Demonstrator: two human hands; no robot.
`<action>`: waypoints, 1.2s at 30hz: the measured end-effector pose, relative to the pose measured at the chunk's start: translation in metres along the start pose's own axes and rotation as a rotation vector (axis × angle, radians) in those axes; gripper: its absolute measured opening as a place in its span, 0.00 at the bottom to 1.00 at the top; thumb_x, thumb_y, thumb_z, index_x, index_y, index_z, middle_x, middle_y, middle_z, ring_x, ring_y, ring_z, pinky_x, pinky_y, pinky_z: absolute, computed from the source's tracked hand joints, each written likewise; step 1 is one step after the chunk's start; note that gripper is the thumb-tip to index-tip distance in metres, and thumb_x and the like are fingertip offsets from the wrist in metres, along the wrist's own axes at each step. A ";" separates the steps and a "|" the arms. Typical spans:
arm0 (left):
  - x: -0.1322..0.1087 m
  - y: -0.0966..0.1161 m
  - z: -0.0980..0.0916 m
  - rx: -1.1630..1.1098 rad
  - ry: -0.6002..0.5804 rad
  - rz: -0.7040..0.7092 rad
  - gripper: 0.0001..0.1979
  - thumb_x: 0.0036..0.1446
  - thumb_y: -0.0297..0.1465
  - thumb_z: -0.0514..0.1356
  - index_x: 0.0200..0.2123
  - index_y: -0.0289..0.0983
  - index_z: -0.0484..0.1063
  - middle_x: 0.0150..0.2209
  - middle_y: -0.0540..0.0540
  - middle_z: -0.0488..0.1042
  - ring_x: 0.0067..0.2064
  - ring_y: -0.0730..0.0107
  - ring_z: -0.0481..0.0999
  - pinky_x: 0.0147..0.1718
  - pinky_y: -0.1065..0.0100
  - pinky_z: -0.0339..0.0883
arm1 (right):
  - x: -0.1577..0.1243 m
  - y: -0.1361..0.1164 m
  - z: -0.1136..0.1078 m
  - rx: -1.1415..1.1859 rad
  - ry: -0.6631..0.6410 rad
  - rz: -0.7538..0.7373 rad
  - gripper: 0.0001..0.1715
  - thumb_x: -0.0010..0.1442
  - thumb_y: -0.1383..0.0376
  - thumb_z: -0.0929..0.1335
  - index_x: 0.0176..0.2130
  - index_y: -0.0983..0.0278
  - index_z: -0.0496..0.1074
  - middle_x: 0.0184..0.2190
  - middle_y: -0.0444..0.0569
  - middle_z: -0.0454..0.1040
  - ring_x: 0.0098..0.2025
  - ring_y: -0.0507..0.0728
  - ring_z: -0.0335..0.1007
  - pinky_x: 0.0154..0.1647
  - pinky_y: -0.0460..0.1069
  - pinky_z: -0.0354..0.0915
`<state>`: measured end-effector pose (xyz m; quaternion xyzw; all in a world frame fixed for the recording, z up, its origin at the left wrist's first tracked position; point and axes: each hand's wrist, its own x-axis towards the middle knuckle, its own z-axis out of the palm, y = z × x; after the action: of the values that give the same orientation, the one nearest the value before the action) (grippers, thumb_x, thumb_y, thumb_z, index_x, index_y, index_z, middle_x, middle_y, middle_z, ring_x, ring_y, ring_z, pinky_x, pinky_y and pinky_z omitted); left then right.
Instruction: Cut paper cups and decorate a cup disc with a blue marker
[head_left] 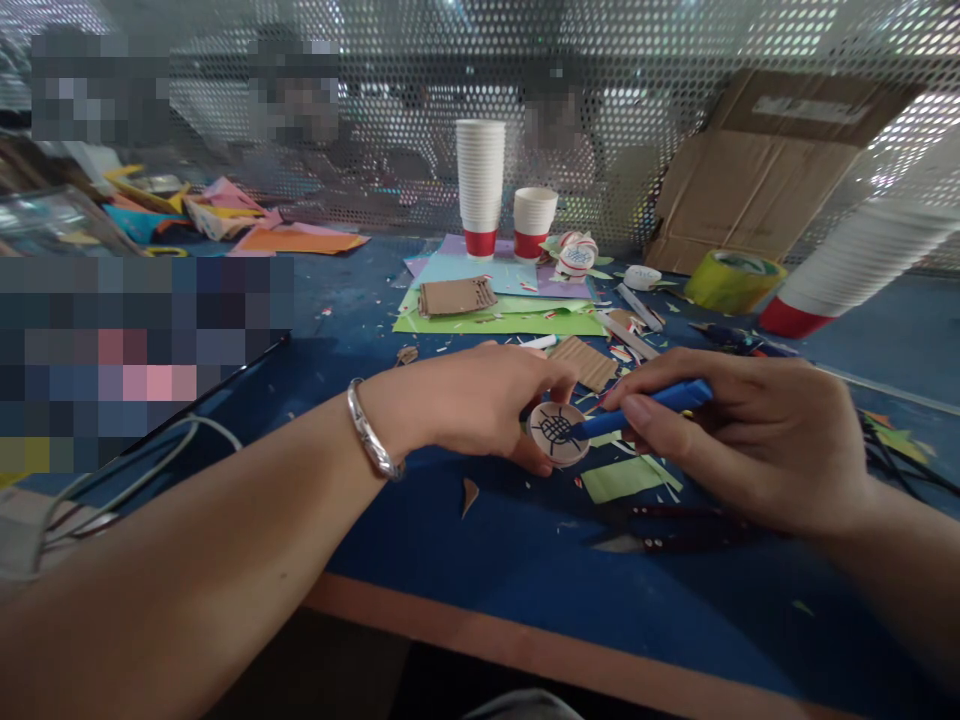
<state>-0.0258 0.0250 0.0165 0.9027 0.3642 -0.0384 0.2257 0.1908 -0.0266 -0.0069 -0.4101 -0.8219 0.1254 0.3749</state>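
Observation:
Near the middle of the blue table (480,560), my left hand (495,400) holds a small round white cup piece (559,434) between thumb and fingers. Dark lines in a grid pattern with short rays mark its face. My right hand (750,430) is closed around a blue marker (667,405), whose tip touches or nearly touches the drawn face. Under the right hand lie dark-handled snips (637,543), partly in shadow. A light green paper piece (631,480) and a corrugated cardboard square (583,362) are just beyond and beside the hands.
Stacked paper cups (481,190), a shorter stack (534,225) and a decorated ball-like piece (576,257) stand behind. Yellow tape (735,280), a leaning cup stack (862,265) and folded cardboard (757,190) are at right. Coloured paper (300,238) and a white cable (142,460) lie left.

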 end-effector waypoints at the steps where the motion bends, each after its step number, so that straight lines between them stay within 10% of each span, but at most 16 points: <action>1: 0.000 0.000 0.000 -0.002 -0.001 -0.001 0.21 0.50 0.39 0.70 0.45 0.39 0.70 0.43 0.47 0.76 0.40 0.63 0.73 0.35 0.68 0.58 | 0.000 0.000 0.000 -0.004 -0.001 -0.005 0.03 0.60 0.67 0.70 0.36 0.59 0.77 0.23 0.41 0.78 0.19 0.50 0.71 0.14 0.45 0.54; 36: 0.001 -0.006 0.003 0.002 0.023 0.037 0.24 0.48 0.41 0.70 0.47 0.40 0.70 0.42 0.48 0.76 0.39 0.64 0.74 0.34 0.68 0.60 | 0.005 0.003 0.006 -0.130 0.098 -0.103 0.04 0.61 0.69 0.71 0.38 0.61 0.77 0.24 0.41 0.77 0.21 0.49 0.71 0.22 0.44 0.63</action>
<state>-0.0287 0.0282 0.0115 0.9099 0.3500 -0.0241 0.2214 0.1864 -0.0206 -0.0096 -0.3966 -0.8288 0.0322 0.3934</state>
